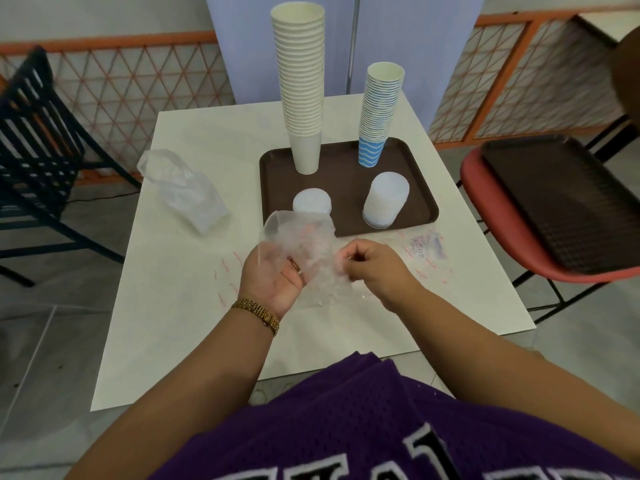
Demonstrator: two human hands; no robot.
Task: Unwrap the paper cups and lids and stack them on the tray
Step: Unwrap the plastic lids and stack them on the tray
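While both hands work above the table's (166, 306) near half:
Wrapper (304, 244): clear, crinkly plastic w/ faint red print, held up just in front of tray.
Left hand (273, 275): palm up, fingers curled round wrapper's left side.
Right hand (367, 263): pinches wrapper's right edge.
Tray (415, 188): brown, on table's far right.
White cups (301, 81): tall stack, tray back-left.
Blue-wave cups (379, 109): shorter stack, back-right.
Lids: translucent white; low pile (311, 202) front-left, taller pile (386, 200) front-right.
Other wrapper (183, 188): crumpled, left of tray.
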